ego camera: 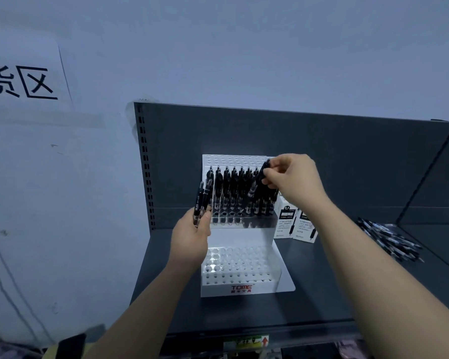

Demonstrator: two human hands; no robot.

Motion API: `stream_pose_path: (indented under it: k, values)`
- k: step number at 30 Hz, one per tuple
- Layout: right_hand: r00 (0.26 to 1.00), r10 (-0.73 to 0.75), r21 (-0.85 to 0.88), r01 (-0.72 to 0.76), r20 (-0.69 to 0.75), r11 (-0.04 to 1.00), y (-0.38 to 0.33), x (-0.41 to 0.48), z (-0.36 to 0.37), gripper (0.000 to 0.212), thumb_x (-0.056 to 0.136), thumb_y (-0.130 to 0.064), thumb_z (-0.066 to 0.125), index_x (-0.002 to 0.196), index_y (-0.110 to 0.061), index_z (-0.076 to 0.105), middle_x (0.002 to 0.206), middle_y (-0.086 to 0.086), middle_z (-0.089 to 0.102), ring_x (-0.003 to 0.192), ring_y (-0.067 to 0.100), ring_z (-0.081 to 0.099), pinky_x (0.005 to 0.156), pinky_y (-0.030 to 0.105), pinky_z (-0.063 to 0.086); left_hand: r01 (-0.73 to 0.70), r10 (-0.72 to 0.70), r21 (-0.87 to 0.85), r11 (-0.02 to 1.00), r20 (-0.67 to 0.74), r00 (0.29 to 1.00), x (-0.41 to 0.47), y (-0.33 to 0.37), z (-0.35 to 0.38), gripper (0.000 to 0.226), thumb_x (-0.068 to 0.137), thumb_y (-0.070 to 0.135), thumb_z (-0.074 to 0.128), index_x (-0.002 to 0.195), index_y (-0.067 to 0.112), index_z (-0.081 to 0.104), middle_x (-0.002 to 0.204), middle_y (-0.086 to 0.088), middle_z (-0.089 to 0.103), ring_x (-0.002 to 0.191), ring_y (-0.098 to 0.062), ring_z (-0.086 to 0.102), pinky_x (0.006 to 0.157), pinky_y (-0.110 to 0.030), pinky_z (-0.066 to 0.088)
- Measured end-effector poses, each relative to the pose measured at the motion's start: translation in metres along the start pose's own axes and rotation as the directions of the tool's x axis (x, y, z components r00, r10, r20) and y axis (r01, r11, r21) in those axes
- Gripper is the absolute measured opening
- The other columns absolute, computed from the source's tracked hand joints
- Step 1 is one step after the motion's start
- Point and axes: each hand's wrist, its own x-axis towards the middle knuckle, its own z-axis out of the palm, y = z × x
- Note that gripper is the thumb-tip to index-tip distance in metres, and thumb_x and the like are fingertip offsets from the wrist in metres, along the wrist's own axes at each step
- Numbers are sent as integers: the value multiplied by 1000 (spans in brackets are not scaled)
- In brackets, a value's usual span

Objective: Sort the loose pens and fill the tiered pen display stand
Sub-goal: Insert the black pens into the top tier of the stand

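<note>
Left hand (189, 237) grasps two spare pens (201, 203); right hand (293, 177) pinches one pen (262, 174) above the stand (244, 275).

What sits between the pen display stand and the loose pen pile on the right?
Head view: two white pen boxes stand between the stand and the loose pens, close beside the stand; the right forearm crosses in front. Bare dark shelf otherwise.

a dark grey metal shelf (322, 281) stands against a pale blue wall (218, 47). its back panel (322, 156) is also dark grey, with a column of slots along the left edge. on the shelf, near the back panel, stand two white boxes (294, 224) with black labels. on the wall at the left hangs a white paper sign (24, 76) with large black characters. a small yellow label (246, 342) with a red arrow is on the front edge of the shelf.
</note>
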Motion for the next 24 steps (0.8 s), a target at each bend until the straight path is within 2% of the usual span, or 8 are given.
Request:
stream_pose_path:
  k: [3, 6, 9, 12, 14, 16, 19, 24]
  values:
    - [997, -70, -162, 74, 28, 984, 1, 0, 14, 8, 87, -10, 63, 88, -5, 69, 74, 6, 73, 76, 23, 71, 77, 43, 58, 8, -8, 17, 1000, -6, 1000, -2, 4, 0, 37, 100, 35, 44, 74, 10, 44, 62, 3, 35, 55, -11, 32, 51, -19, 29]
    - [994, -95, -238, 104, 52, 966, 5, 5, 24, 14, 85, -11, 61, 86, 2, 67, 75, 14, 71, 79, 33, 70, 74, 46, 57, 47, -48, -11, 999, -20, 999, -2, 4, 0, 26, 100, 25, 41, 88, 2, 45, 65, 0, 36, 56, -12, 30, 52, -25, 28]
    - [994, -66, -301, 90, 89, 949, 4, 10, 28, 15, 84, -9, 60, 88, 6, 64, 77, 19, 71, 80, 35, 69, 73, 46, 58, 49, -49, -1, 999, -27, 998, 1, 2, -3, 19, 100, 19, 38, 86, 7, 41, 68, -5, 41, 55, -13, 32, 50, -25, 28]
    - [989, -32, -354, 82, 143, 932, 8, 9, 38, 4, 85, -12, 63, 89, -12, 61, 82, 10, 71, 83, 27, 69, 78, 41, 57, 38, -38, -13, 999, 6, 999, 4, -4, -3, 27, 102, 27, 38, 85, 8, 45, 70, -5, 53, 53, -11, 38, 50, -21, 33]
    - [988, -21, -358, 75, 151, 931, 9, 8, 44, 5, 86, -14, 63, 87, -16, 59, 82, 8, 71, 82, 26, 69, 79, 40, 56, 35, -34, -45, 998, 26, 999, 6, -6, -3, 30, 101, 32, 39, 84, 9, 50, 72, -8, 58, 54, -11, 41, 54, -25, 36]
    - [989, -10, -382, 66, 147, 922, 7, 9, 45, 6, 86, -15, 64, 88, -10, 61, 81, 10, 71, 81, 29, 69, 78, 41, 57, 22, -19, -71, 997, 41, 999, 6, -7, -3, 30, 101, 34, 41, 85, 12, 52, 72, -9, 61, 52, -11, 44, 54, -27, 40]
    - [988, -33, -461, 101, 153, 882, 2, 9, 44, 18, 86, -15, 63, 89, 2, 65, 80, 18, 72, 82, 34, 68, 75, 42, 57, 1, 2, -55, 998, 48, 999, 6, -7, -2, 27, 101, 33, 41, 85, 15, 53, 70, -4, 60, 47, -6, 41, 51, -21, 37]
    - [989, -50, -534, 117, 137, 837, -4, 4, 45, 19, 87, -15, 59, 95, 1, 66, 87, 18, 69, 85, 35, 64, 71, 39, 56, 3, -1, -46, 999, 44, 999, 5, -3, -1, 30, 101, 32, 41, 83, 11, 52, 66, -2, 54, 46, -5, 38, 51, -21, 35]
